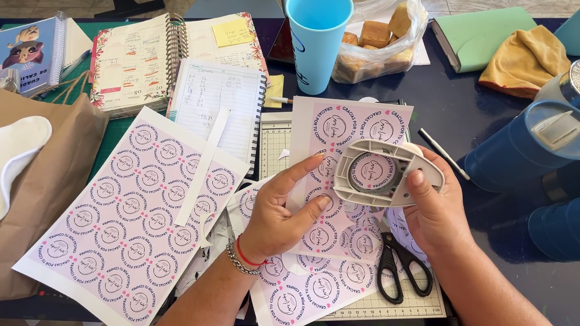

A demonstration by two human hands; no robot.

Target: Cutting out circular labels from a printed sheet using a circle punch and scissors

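White plastic, teardrop-shaped, the circle paper punch sits upturned near the middle of the scene, above the dark table, with a printed round label showing through its circular window. The right hand grips the punch from the right side, thumb pressed on its near edge, fingers wrapped behind. The left hand holds the strip of white paper printed with pink round labels that is fed into the punch, index finger stretched along the strip toward the tool's left edge, thumb beneath. A full sheet of the same pink round labels lies to the left, a narrow white paper offcut resting on it. Black-handled scissors lie on the gridded cutting mat just near the right hand. A light blue plastic tumbler stands on the far side, beside an open spiral notebook.
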